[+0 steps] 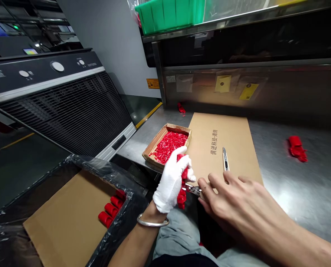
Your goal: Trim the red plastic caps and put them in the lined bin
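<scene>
Grips the red part (181,199) over the lap (178,227) in the gloved left hand (171,178), with fingers curled round it, apparently to steady it against the nippers (193,189). Holds these in the bare right hand (235,200), with fingers bent over mostly hidden handles. Has the scrap box (155,142) at the part's 11 o'clock, the knife (225,162) at 2 o'clock, presumably for reach.

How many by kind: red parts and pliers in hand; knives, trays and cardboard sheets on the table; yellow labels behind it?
Red part in left hand: 1
Pliers in right hand: 1
Knife: 1
Tray: 1
Cardboard sheet: 1
Yellow labels: 2
Total: 7
</scene>
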`<state>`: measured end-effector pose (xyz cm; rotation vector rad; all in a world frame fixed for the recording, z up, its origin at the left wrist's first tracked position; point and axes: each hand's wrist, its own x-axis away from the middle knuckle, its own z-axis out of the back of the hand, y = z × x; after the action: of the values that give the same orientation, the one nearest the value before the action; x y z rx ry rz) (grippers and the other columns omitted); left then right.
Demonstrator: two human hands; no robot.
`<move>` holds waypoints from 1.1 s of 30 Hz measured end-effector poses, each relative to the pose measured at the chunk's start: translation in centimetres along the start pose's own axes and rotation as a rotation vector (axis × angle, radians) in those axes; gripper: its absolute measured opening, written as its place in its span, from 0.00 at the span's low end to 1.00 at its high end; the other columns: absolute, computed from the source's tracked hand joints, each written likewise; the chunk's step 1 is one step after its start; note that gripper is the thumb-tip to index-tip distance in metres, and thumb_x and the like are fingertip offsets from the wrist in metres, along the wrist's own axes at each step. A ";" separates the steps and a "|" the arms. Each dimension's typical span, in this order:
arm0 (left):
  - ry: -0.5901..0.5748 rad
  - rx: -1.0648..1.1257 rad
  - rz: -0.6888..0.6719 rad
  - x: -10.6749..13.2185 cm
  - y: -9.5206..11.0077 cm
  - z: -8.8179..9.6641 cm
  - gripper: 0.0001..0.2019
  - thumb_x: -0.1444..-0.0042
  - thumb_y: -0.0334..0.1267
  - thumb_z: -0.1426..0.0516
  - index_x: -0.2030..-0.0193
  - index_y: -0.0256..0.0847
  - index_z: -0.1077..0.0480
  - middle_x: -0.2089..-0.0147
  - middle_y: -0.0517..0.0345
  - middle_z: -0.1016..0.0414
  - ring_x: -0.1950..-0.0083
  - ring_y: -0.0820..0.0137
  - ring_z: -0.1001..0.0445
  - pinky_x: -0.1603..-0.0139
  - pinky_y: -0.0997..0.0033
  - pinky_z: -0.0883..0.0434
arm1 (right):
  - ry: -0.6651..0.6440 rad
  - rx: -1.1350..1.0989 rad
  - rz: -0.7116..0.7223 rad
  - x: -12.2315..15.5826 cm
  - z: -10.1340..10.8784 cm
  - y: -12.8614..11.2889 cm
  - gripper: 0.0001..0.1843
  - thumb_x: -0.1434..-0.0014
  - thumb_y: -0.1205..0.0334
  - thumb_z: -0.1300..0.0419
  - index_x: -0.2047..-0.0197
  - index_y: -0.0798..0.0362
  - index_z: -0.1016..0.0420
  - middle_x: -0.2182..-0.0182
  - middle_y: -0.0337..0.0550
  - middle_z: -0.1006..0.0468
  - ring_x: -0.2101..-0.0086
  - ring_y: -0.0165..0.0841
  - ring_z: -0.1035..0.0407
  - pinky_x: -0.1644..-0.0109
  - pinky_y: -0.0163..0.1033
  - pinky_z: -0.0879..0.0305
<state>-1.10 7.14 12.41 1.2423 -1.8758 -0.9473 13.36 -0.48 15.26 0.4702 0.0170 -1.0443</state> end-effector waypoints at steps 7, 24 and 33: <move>0.011 0.041 -0.013 -0.2 -0.3 0.5 0.17 0.38 0.38 0.42 0.44 0.42 0.38 0.67 0.65 0.36 0.76 0.80 0.39 0.75 0.76 0.37 | -0.042 0.004 -0.003 0.4 -0.2 -0.8 0.04 0.39 0.62 0.40 0.59 0.50 0.28 0.69 0.42 0.30 0.74 0.39 0.33 0.76 0.42 0.53; 0.031 -0.013 -0.008 -0.4 -0.8 -0.3 0.16 0.40 0.37 0.42 0.46 0.42 0.37 0.69 0.66 0.37 0.76 0.80 0.38 0.74 0.77 0.36 | 0.007 -0.003 -0.040 0.5 -0.2 -0.4 0.05 0.42 0.63 0.38 0.61 0.51 0.25 0.70 0.45 0.28 0.73 0.40 0.31 0.74 0.43 0.44; 0.068 -0.042 -0.006 -2.5 -3.5 -1.3 0.19 0.42 0.46 0.38 0.51 0.41 0.38 0.71 0.67 0.36 0.76 0.79 0.38 0.74 0.77 0.36 | -0.188 -0.532 -0.218 4.8 -2.6 2.5 0.19 0.27 0.52 0.57 0.51 0.51 0.28 0.67 0.44 0.24 0.74 0.34 0.27 0.75 0.37 0.43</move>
<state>2.29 8.24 9.67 1.2409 -1.7915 -0.9317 18.38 -2.42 12.72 -0.1165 0.1775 -1.2407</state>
